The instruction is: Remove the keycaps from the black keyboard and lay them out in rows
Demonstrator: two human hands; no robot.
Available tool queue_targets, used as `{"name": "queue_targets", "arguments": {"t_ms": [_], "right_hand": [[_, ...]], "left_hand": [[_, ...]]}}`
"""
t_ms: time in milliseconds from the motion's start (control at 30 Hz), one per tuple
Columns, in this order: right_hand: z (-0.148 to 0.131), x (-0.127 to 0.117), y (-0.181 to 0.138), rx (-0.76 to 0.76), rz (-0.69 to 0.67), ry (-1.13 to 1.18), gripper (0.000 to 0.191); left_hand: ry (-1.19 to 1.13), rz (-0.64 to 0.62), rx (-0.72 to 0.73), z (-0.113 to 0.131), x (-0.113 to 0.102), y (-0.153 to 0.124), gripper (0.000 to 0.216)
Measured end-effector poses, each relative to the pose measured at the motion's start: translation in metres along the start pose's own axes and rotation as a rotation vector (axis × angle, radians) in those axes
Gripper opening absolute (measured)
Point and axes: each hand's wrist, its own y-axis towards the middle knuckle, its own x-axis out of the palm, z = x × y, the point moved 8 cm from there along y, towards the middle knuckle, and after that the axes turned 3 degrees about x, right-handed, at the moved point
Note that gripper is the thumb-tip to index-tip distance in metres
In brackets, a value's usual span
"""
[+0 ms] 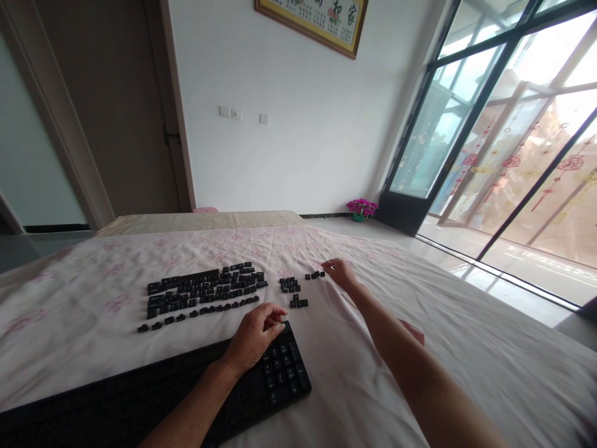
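Keyboard [149, 392]: left end beyond my view; some hidden by left fingers [275, 309].
Caps [200, 289]: left of right fingers [332, 263], legends too small for me.

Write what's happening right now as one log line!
left hand: at number pad of keyboard | right hand: beside short row of loose keys | other loose keys: on cloth beyond keyboard

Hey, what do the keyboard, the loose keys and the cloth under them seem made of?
Keyboard: probably matte black plastic, given its dull surface. Loose keys: likely plastic too, similarly dark and moulded-looking. Cloth: matte fabric, perhaps cotton, with soft creases.
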Motion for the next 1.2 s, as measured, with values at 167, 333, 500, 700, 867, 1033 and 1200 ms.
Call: {"name": "queue_targets", "arguments": {"t_ms": [167, 333, 500, 700, 867, 1033, 1200], "right_hand": [[-0.015, 0.004, -0.001, -0.073, -0.028, -0.011, 0.025], [-0.014, 0.011, -0.003, -0.073, -0.047, -0.016, 0.021], [-0.013, 0.011, -0.005, -0.05, -0.045, 0.007, 0.022], [-0.024, -0.012, -0.013, -0.013, 0.007, 0.075, 0.033], [-0.066, -0.038, -0.038, -0.115, -0.052, 0.182, 0.056], [-0.122, -0.047, -0.098, -0.263, -0.137, 0.438, 0.044], [-0.155, -0.029, -0.152, -0.185, -0.372, 0.716, 0.029]], "left_hand": [[0.009, 0.001, 0.026, 0.002, 0.0, 0.0, 0.021], [0.018, 0.001, 0.032, 0.004, -0.001, 0.0, 0.019], [0.019, -0.003, 0.034, 0.005, -0.001, 0.0, 0.018], [-0.012, 0.029, 0.033, 0.005, -0.004, 0.0, 0.016], [-0.104, 0.122, 0.017, 0.009, -0.014, -0.003, 0.028], [-0.021, 0.161, 0.007, 0.022, -0.03, -0.009, 0.028], [0.231, 0.124, 0.022, 0.03, -0.042, -0.023, 0.022]]}}
